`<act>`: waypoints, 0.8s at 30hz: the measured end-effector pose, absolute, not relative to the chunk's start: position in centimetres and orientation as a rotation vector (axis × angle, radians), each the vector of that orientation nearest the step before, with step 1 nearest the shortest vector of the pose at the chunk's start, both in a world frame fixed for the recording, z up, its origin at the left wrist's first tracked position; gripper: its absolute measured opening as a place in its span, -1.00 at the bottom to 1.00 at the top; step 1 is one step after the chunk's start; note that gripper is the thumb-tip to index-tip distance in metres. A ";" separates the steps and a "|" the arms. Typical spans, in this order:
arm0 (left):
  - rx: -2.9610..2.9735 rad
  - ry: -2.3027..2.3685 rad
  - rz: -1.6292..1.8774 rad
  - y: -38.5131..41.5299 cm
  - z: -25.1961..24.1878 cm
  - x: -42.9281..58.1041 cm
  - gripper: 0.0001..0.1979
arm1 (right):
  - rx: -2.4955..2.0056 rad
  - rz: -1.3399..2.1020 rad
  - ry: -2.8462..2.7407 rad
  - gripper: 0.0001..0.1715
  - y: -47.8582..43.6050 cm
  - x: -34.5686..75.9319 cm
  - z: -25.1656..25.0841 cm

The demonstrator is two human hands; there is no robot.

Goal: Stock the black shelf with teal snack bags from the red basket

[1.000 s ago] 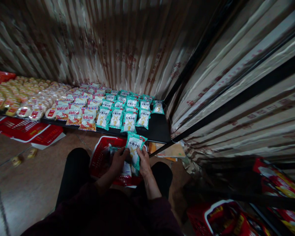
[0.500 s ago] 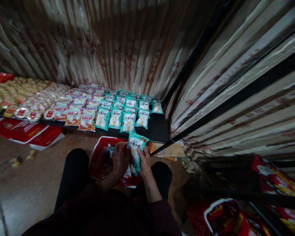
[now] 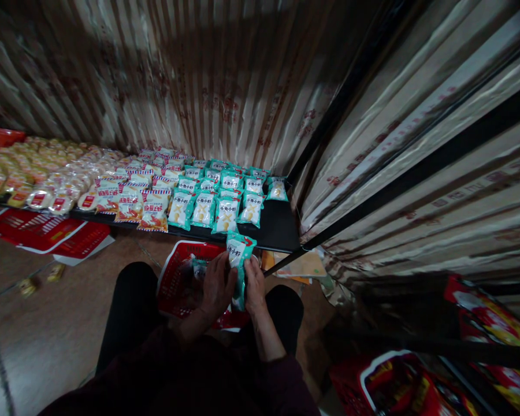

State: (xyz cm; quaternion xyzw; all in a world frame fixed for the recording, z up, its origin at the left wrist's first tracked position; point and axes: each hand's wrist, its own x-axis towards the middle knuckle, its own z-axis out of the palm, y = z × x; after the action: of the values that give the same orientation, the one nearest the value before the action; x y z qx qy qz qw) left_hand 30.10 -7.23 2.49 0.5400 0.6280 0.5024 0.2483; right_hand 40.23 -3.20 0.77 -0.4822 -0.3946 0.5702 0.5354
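Between my two hands a teal-and-white snack packet (image 3: 238, 248) stands upright above a red basket (image 3: 177, 271). My left hand (image 3: 218, 286) is closed on its left side, and my right hand (image 3: 255, 287) grips its right edge. More teal packets may be stacked behind it; I cannot make out how many. Rows of similar teal packets (image 3: 227, 214) lie on the black shelf (image 3: 279, 231) just ahead. Left of them are white-and-orange packets (image 3: 155, 209) with striped edges. Part of a teal packet shows inside the basket, left of my left hand.
Round wrapped snacks (image 3: 39, 196) cover the shelf's left part, above another red basket (image 3: 34, 228). A black metal post (image 3: 325, 234) slants at the right. Cardboard (image 3: 301, 264) lies under the shelf corner. A filled red basket (image 3: 398, 381) stands at lower right.
My left hand has moved right onto the packet, which has turned and shows less of its front. The rows on the shelf look the same.
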 end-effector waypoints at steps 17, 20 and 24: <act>0.764 1.333 1.300 -6.2 3.0 29.6 -0.42 | -1.093 1.153 -1.251 -0.59 -4.1 40.7 2.0; 0.677 1.267 1.297 -6.2 2.5 29.3 -0.43 | -1.091 1.103 -1.246 -0.62 -4.1 40.7 2.0; 0.602 1.179 1.322 -6.2 2.5 29.1 -0.43 | -1.100 1.088 -1.217 -0.67 -4.1 40.9 2.2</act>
State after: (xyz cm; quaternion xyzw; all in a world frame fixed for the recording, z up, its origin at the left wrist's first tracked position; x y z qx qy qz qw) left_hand 29.09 -6.19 2.48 0.2591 0.5070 0.5689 0.5934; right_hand 40.95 -4.10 2.16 -0.4654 -0.5147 0.4603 0.5537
